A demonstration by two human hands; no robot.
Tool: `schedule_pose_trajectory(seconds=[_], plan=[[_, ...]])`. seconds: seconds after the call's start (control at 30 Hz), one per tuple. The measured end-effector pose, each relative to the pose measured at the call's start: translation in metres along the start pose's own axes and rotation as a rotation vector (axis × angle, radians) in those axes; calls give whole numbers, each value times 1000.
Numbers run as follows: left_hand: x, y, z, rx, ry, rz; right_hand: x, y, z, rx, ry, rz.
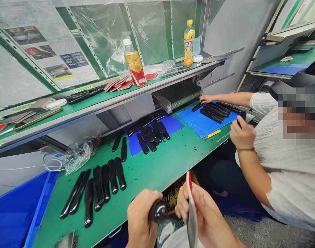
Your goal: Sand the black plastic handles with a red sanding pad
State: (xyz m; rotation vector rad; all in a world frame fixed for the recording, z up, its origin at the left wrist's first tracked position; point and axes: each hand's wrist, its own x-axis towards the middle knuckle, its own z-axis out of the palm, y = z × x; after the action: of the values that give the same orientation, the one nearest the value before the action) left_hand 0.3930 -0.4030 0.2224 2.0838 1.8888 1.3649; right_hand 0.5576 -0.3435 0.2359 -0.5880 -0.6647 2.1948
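- left hand (pixel 140 220) closed in a fist round a glossy black part (pixel 157 210) — only its rounded end shows past the fingers, bottom centre, below the near bench edge
- right hand (pixel 207 220) just beside it, fingers and thumb gripping a thin flat pad (pixel 191 210), red along the top edge, grey face, held on edge and upright
- pad and black part sit close together; can't tell whether they touch
- green bench (pixel 152 172) ahead: row of long black parts (pixel 100 187) lying side by side at near left, two more (pixel 120 146) further back
- blue mat (pixel 174 124) mid-bench with a loose pile of black parts (pixel 152 132) on it
- second blue mat (pixel 201 124) to the right, black strips (pixel 215 112) lined up on it
- co-worker seated at right in a light top — one hand (pixel 207 99) on the end of the strips, other hand (pixel 241 134) closed on a small dark piece (pixel 242 115)
- crumpled clear bag (pixel 78 153) at back left of the bench, white cable (pixel 51 165) beside it
- blue bin (pixel 18 210) off the bench's left end
- shelf (pixel 95 103) above carries a red-label bottle (pixel 134 65), a yellow bottle (pixel 189 43) and red cards (pixel 118 84)
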Motion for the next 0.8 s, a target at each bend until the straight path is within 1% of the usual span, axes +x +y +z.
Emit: schedule_pose_trajectory(seconds=[0.07,0.13,0.23,0.33,0.4,0.57,0.63,0.7,0.73,0.8], plan=[[0,5,1,74,0,15,-4,5,1,-15,-84,-3],[-2,8,1,145,-11,26,-7,9,2,-69,-116,-46],[-7,9,-1,291,58,109,-8,12,3,-138,-94,-93],[-10,10,-4,387,120,119,-4,6,2,-161,-72,-88],[-11,10,-5,339,111,110,-1,0,0,-155,-58,-77],[-13,0,-6,242,122,167,4,-8,-6,-118,-23,-44],[-12,-2,-7,190,140,237,6,-8,-7,-94,-7,-26],[-10,-2,-9,135,199,318,9,-8,-9,-66,12,-2],[-8,-1,-9,122,216,342,11,-8,-10,-56,18,5],[-6,2,-9,116,210,339,13,-9,-13,-38,29,16]])
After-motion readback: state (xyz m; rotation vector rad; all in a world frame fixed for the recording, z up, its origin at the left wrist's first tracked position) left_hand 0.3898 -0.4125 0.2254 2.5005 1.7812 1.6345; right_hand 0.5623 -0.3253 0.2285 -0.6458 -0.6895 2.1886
